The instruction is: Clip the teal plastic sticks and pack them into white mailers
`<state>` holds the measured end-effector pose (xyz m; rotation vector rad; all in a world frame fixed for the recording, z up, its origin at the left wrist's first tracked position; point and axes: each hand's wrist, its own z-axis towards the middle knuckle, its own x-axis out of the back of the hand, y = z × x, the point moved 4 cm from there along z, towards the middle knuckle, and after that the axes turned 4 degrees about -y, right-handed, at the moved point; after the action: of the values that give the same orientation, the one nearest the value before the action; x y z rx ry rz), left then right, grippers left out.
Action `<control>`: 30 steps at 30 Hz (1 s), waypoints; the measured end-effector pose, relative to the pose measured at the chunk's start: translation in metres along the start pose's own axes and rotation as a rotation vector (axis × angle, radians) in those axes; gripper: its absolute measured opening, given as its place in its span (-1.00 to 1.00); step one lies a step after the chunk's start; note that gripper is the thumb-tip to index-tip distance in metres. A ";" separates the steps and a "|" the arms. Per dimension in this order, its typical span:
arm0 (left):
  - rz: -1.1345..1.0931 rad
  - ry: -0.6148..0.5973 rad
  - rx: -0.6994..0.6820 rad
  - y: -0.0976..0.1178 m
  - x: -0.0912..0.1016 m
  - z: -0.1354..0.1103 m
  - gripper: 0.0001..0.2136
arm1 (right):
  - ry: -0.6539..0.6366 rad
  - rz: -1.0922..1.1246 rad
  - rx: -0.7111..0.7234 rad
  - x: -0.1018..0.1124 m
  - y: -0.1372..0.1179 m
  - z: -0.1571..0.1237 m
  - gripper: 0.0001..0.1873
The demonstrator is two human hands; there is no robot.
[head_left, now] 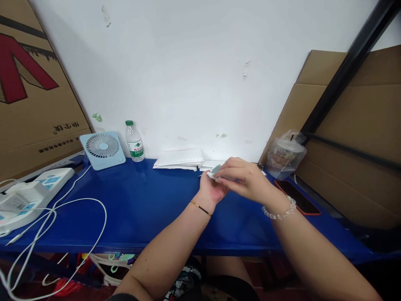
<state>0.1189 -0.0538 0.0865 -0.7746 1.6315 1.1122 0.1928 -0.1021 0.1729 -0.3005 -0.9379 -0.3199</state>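
Both my hands meet over the middle of the blue table. My left hand cups a small white and pale-green object from below, fingers curled round it. My right hand lies over the top of the same object and pinches it with the fingertips. Most of the object is hidden between the two hands, so I cannot make out what it is. A thin bracelet sits on my left wrist and a clear bead bracelet on my right.
A stack of white envelopes lies by the wall. A water bottle and a small blue fan stand to the left, with power strips and white cables. A phone and a bagged drink cup sit on the right, beside cardboard.
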 end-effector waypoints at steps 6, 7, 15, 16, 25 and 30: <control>-0.156 -0.057 0.120 -0.003 -0.002 0.002 -0.79 | 0.104 -0.031 -0.115 0.012 0.005 -0.005 -0.82; -0.165 -0.063 0.122 -0.002 -0.003 0.002 -0.78 | 0.161 -0.027 -0.116 0.017 0.003 -0.007 -0.83; -0.174 -0.079 0.144 -0.004 -0.003 -0.002 -0.78 | 0.363 -0.043 -0.122 0.026 -0.011 -0.024 -0.80; -0.171 -0.084 0.146 -0.005 -0.003 -0.002 -0.78 | 0.345 -0.050 -0.129 0.022 -0.009 -0.024 -0.80; -0.165 -0.110 0.157 -0.003 0.006 0.002 -0.81 | -0.068 -0.235 -0.152 -0.008 0.009 -0.018 -0.73; -0.184 -0.097 0.124 -0.004 0.002 -0.002 -0.75 | -0.078 -0.305 -0.098 -0.007 0.009 -0.015 -0.85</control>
<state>0.1212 -0.0570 0.0841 -0.7617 1.5009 0.8961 0.2036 -0.0983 0.1584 -0.2609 -1.0477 -0.6389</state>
